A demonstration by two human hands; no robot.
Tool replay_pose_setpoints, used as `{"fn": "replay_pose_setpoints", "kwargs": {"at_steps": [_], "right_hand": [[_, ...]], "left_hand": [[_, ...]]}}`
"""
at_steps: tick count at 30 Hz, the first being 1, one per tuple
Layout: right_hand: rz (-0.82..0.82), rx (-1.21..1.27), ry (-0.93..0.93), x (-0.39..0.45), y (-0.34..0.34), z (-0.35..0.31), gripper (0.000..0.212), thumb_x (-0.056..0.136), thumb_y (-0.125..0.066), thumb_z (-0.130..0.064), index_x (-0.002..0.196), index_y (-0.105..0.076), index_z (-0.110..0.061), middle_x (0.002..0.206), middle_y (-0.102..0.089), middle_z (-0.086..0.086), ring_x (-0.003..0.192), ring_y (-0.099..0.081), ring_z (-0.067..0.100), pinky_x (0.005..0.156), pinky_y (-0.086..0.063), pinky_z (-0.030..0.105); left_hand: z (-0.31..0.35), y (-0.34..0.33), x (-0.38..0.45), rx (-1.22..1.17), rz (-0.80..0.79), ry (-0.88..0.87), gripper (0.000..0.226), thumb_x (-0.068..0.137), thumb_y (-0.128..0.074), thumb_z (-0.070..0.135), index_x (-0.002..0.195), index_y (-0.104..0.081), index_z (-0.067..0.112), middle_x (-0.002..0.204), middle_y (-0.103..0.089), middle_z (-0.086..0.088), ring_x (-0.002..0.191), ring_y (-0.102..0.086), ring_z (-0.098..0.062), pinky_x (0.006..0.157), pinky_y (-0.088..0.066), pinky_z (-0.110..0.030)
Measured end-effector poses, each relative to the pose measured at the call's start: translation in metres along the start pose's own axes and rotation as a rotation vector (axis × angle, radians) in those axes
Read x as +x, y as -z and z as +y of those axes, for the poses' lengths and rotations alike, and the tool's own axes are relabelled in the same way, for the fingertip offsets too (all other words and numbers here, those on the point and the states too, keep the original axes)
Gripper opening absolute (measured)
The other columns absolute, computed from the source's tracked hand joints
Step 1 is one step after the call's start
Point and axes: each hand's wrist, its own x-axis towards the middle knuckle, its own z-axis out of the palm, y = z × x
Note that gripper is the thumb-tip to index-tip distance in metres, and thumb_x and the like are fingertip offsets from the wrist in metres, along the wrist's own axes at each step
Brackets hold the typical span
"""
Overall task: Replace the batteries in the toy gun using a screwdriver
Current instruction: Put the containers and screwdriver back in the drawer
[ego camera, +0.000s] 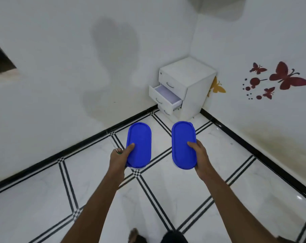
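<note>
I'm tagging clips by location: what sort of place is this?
Probably a room corner in a home, perhaps a child's room. A small white drawer cabinet with one drawer open stands in the corner, butterfly stickers decorate the white wall, and the floor is white tile with black lines.

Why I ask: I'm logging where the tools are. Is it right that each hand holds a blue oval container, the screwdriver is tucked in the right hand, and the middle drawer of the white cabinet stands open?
Not quite. The head view shows the screwdriver tucked in the left hand, not the right hand. The rest holds: each hand holds a blue oval container, and the white cabinet has its middle drawer open.
</note>
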Motion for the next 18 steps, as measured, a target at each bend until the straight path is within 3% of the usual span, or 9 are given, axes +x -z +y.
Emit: {"fn": "replay_pose_setpoints", "kwargs": {"at_steps": [4,8,12,15,18], "right_hand": [[0.048,0.007,-0.024,0.067,-0.044,-0.011,0.035,0.089,-0.065,-0.023,0.124,-0.060,-0.018,0.122,-0.066,0.006,0.113,-0.061,0.032,0.086,-0.055,0.045],[0.065,-0.006,-0.020,0.143,-0.073,-0.017,0.041,0.086,-0.069,-0.026,0.126,-0.060,-0.019,0.123,-0.066,0.005,0.112,-0.062,0.030,0.086,-0.056,0.045],[0.106,-0.039,-0.044,0.252,-0.101,-0.015,0.057,0.075,-0.073,-0.038,0.127,-0.058,-0.022,0.123,-0.066,0.003,0.110,-0.063,0.028,0.086,-0.057,0.044],[0.144,-0.070,-0.076,0.321,-0.123,-0.023,0.056,0.074,-0.072,-0.038,0.126,-0.059,-0.022,0.121,-0.066,0.003,0.107,-0.064,0.027,0.080,-0.057,0.040],[0.173,-0.111,-0.100,0.382,-0.143,-0.032,0.048,0.084,-0.070,-0.030,0.129,-0.056,-0.022,0.123,-0.063,0.002,0.106,-0.063,0.023,0.080,-0.056,0.038]], "left_hand": [[0.045,-0.002,0.083,0.023,-0.031,0.062,0.053,0.070,-0.083,0.038,0.070,-0.034,0.018,0.072,-0.044,-0.006,0.066,-0.051,-0.018,0.053,-0.037,-0.030],[0.077,-0.012,0.170,0.097,-0.101,0.079,0.061,0.053,-0.088,0.049,0.084,-0.047,0.015,0.088,-0.056,-0.010,0.084,-0.061,-0.025,0.068,-0.044,-0.040],[0.108,-0.042,0.285,0.110,-0.140,0.093,0.059,0.059,-0.088,0.047,0.093,-0.057,0.010,0.097,-0.066,-0.016,0.091,-0.068,-0.027,0.067,-0.052,-0.039],[0.134,-0.070,0.350,0.116,-0.082,0.119,0.044,0.076,-0.080,0.033,0.072,-0.040,0.014,0.072,-0.058,-0.004,0.070,-0.062,-0.018,0.046,-0.045,-0.024],[0.164,-0.097,0.409,0.145,-0.080,0.119,0.045,0.081,-0.076,0.027,0.066,-0.035,0.016,0.059,-0.050,0.001,0.058,-0.055,-0.012,0.040,-0.040,-0.019]]}}
